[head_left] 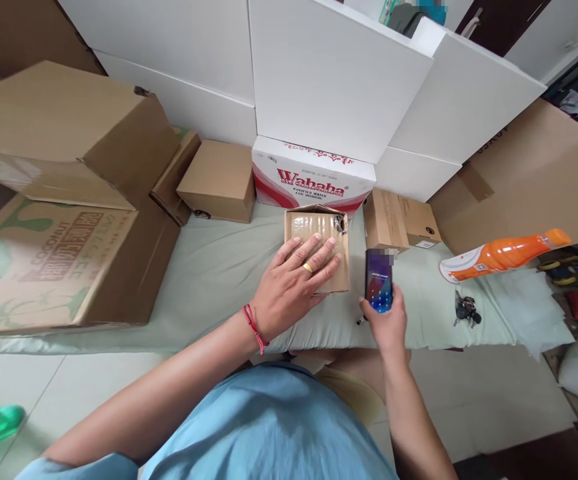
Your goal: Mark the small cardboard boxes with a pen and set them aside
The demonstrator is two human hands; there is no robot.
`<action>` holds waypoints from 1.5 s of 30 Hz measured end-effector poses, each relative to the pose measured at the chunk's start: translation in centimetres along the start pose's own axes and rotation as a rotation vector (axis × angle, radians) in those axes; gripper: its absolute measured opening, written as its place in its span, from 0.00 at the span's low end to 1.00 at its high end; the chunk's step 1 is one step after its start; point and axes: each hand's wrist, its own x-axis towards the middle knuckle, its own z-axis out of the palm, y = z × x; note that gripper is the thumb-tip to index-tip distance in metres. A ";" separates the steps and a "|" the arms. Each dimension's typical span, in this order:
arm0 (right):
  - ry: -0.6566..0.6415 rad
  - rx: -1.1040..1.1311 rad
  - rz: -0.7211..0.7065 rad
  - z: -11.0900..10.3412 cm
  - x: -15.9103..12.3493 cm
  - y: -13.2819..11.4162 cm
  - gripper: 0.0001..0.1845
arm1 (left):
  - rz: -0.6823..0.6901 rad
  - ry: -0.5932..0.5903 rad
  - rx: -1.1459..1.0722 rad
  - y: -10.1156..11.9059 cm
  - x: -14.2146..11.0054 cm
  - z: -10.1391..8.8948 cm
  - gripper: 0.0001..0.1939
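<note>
My left hand [296, 280], with a gold ring and a red wrist string, lies flat with fingers spread on top of a small taped cardboard box [317, 225]. That box rests on a pale green cloth [209, 267]. My right hand [386, 323] grips a smartphone [379, 280] upright, its lit screen facing me, just right of the box.
Big cardboard boxes [63, 200] are stacked at the left. A brown box [219, 179], a red-and-white Wahaha carton [313, 175] and another small box [399, 220] line the white wall panels. An orange bottle [503, 255] and keys [466, 310] lie at right.
</note>
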 end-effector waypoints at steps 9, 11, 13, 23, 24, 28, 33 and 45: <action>-0.225 -0.203 -0.037 3.8 -3.5 1.9 0.54 | 0.006 -0.049 -0.038 -1.6 -1.2 -1.0 0.38; -0.242 -0.221 -0.063 4.3 -3.6 1.6 0.53 | 0.001 -0.039 -0.038 -1.5 -1.4 -1.0 0.38; -0.253 -0.235 -0.078 4.8 -4.0 1.7 0.52 | -0.002 -0.023 -0.040 -1.2 -1.5 -0.9 0.37; -0.336 -0.270 -0.253 2.2 -6.1 2.1 0.37 | 0.089 0.042 -0.085 -0.6 -3.5 -0.9 0.29; -0.330 -0.240 -0.305 1.6 -5.7 1.7 0.32 | 0.077 0.048 -0.098 -0.8 -4.1 -1.1 0.29; -0.427 0.048 -0.223 1.4 -2.5 -0.5 0.30 | -0.047 0.121 -0.177 -2.0 -7.4 -2.1 0.31; -0.594 0.468 -0.020 5.7 2.2 -3.1 0.45 | -0.256 0.220 -0.321 -3.1 -12.2 -2.5 0.33; -0.790 0.554 -0.005 8.3 5.1 -9.4 0.47 | -0.613 0.106 -0.503 -3.9 -15.2 1.7 0.51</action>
